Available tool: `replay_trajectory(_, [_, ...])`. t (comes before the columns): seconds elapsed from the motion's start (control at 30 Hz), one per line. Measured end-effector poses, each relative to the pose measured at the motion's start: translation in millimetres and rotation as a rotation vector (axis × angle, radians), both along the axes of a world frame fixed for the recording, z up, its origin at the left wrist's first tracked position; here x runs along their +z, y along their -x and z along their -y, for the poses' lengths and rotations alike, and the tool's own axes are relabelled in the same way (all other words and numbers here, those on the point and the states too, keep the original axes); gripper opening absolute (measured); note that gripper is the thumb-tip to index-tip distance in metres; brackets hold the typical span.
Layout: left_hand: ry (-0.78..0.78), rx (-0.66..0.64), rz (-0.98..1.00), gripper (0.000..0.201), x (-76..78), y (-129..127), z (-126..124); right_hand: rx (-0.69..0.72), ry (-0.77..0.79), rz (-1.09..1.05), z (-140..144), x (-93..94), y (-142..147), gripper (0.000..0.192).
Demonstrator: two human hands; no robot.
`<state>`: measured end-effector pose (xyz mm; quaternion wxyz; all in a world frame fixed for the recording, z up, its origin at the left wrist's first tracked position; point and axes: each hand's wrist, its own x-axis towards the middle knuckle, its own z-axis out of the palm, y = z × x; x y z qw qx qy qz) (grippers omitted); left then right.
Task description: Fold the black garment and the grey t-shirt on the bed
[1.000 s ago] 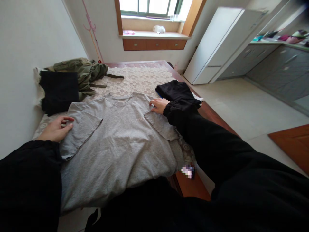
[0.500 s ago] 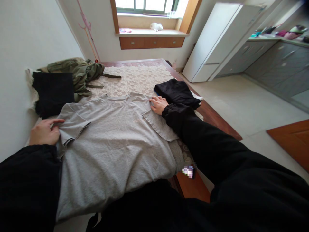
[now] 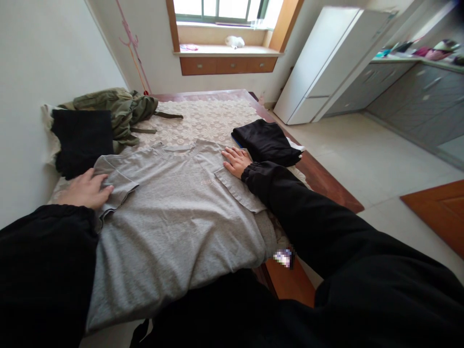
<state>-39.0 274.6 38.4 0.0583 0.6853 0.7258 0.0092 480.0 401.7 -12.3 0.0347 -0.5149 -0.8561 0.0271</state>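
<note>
Grey T-shirt (image 3: 170,208) lies face up and spread flat on the surface (image 3: 217,116), which is covered by a lace cloth (image 3: 206,121); the collar points toward the far edge and the hem hangs over the near edge. Left hand (image 3: 85,192) rests palm down on the shirt's left sleeve near the left edge, fingers extended and together, pressing the fabric rather than pinching it. Right hand (image 3: 237,161) lies flat on the folded-in right sleeve at the shoulder, fingers spread, gripping nothing. A folded black garment (image 3: 266,140) sits just beside the right hand at the right edge. Another black garment (image 3: 82,140) and a crumpled green jacket (image 3: 116,108) lie at the far left corner, close to the left sleeve. Risks, as judged: the overhanging hem could drag the shirt toward the near edge if both hands lift together. The left sleeve is bunched under the palm, so a crease may be set there. A wide sweep of the right hand could nudge the folded black garment off the right edge.
</note>
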Motion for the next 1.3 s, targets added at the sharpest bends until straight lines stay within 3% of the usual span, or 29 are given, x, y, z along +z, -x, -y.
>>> replay_trajectory(0.17, [0.018, 0.101, 0.126, 0.078, -7.0, -64.2, -1.6, 0.02, 0.003, 0.03, -2.7, -3.3, -1.1, 0.064])
replay_trajectory(0.27, [-0.04, 0.136, 0.133, 0.081, -11.0, -81.6, 2.8, 0.025, 0.01, 0.035, -4.1, -4.3, -1.9, 0.064])
replay_trajectory(0.43, [0.027, 0.132, 0.11, 0.087, -6.9, -75.4, 5.2, 0.033, 0.019, 0.046, -4.6, -3.6, -2.1, 0.065])
replay_trajectory(0.6, [-0.028, 0.114, 0.1, 0.091, -4.5, -71.4, 5.0, 0.026, 0.021, 0.05, -3.7, -3.2, -2.1, 0.066])
replay_trajectory(1.1, [-0.005, 0.042, -0.05, 0.108, -27.3, -56.9, 8.2, 0.053, -0.013, -0.094, -7.2, -8.5, -9.8, 0.062])
replay_trajectory(1.3, [-0.063, 0.043, 0.006, 0.07, -29.2, -65.7, 11.1, 0.098, -0.055, -0.188, -10.0, -15.4, -15.4, 0.059])
